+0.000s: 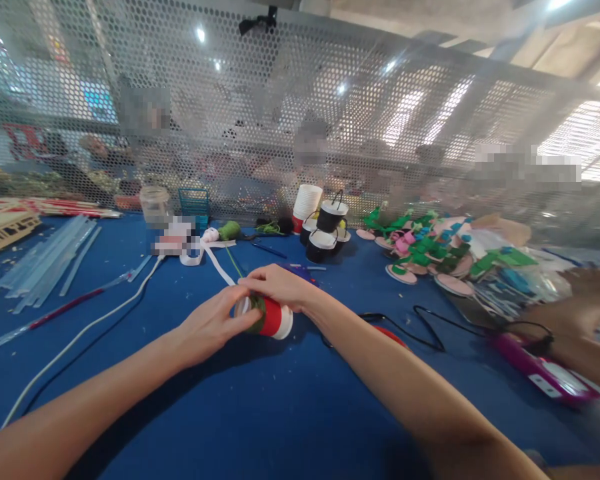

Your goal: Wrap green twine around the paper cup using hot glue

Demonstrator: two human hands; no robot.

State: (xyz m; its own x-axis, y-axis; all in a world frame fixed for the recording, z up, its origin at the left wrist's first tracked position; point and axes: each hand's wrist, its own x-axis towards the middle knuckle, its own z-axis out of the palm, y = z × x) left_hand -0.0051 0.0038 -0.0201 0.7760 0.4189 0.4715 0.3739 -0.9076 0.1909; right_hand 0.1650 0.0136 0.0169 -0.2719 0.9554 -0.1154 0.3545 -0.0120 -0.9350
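Observation:
A red paper cup (271, 321) with a white rim lies on its side just above the blue table, with dark green yarn wound around part of it. My left hand (213, 325) is closed around its left end, thumb along the near side. From above, my right hand (276, 285) reaches over the cup, its fingertips pinched where a green yarn strand (234, 261) arrives. That strand runs back to a green yarn ball (229, 231), beside a white yarn ball (211, 235). A white ribbon (220, 265) trails toward my fingers.
Black cups with handles (322, 245) and a white cup stack (309, 200) stand at the back. Green and pink craft pieces (420, 247) pile up at right. A purple power strip (545, 373) lies near another person's arm (590, 353). Clear glue sticks (55, 257) lie left.

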